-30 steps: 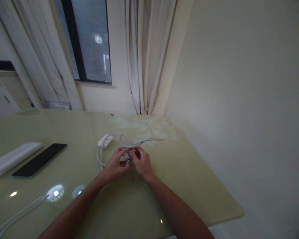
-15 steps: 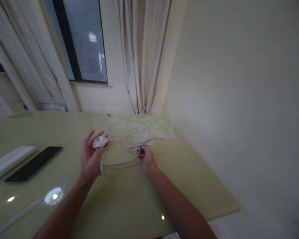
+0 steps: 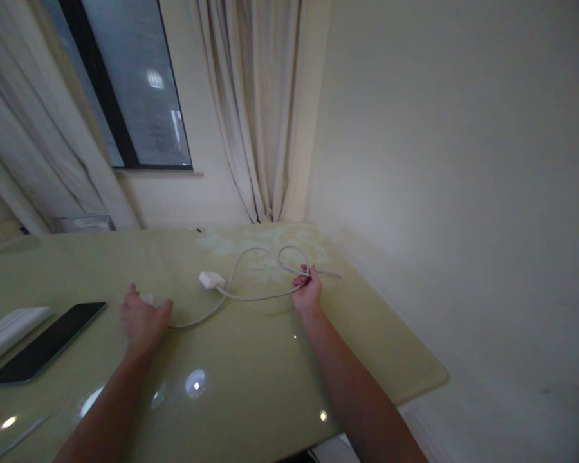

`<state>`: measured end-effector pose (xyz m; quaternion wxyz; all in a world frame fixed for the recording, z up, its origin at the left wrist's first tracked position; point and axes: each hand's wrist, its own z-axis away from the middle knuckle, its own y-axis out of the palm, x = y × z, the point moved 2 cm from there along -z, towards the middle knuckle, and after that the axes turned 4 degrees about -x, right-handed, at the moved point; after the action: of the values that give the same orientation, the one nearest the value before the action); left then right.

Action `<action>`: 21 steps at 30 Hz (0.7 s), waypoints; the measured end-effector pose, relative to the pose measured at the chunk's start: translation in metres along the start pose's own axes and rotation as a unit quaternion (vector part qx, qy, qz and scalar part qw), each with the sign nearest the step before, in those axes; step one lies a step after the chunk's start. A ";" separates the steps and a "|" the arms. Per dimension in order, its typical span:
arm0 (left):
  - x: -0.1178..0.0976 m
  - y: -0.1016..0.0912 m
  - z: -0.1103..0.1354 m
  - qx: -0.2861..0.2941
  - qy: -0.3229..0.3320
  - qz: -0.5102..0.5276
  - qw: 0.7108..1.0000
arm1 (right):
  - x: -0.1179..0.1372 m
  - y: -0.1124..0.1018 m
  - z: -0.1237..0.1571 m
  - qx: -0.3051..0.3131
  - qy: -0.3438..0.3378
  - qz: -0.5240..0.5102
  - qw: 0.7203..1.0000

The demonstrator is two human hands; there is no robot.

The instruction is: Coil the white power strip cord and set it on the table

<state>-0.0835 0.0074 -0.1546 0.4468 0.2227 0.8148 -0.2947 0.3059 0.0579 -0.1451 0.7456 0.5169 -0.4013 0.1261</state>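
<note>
My right hand (image 3: 307, 289) is closed around a pale cable (image 3: 260, 299), with a loop rising above the fingers and a short stretch pointing right. From this hand the cable runs left to a small white plug block (image 3: 211, 280), which sits between my two hands. A second curve of cable passes by the block and reaches my left hand (image 3: 145, 318). That hand is slightly blurred, its thumb and fingers curved around a small white piece (image 3: 147, 299) that is mostly hidden. Whether this piece is a plug I cannot tell.
A dark tablet-like slab (image 3: 48, 344) and a long white case (image 3: 12, 331) lie at the left of the glossy greenish table (image 3: 251, 399). Another white cable (image 3: 22, 440) is at the lower left. A wall (image 3: 439, 193) borders the right; curtains (image 3: 251, 109) hang behind.
My left hand has moved left and down, and the white block it held is now apart from it. My right hand has shifted right with the cable loop. The view has turned slightly right.
</note>
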 end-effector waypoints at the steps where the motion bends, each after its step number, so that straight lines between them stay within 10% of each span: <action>1: -0.001 -0.001 0.003 -0.003 -0.004 -0.038 0.999 | 0.002 0.001 0.001 0.011 0.006 -0.009 1.000; 9: -0.050 0.007 0.024 -0.010 0.166 -0.148 0.975 | 0.006 0.013 0.017 0.075 0.044 -0.047 0.995; 14: -0.103 0.056 0.031 0.185 0.291 -0.041 0.938 | 0.003 0.022 0.031 0.104 0.068 -0.042 0.991; 21: -0.128 0.128 0.041 0.388 0.130 0.089 0.908 | 0.001 0.027 0.044 0.192 0.070 -0.016 0.979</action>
<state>0.0847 0.0599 -0.0983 0.2400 0.4859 0.6642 -0.5150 0.2699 0.0311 -0.1205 0.6607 0.6465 -0.3080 0.2248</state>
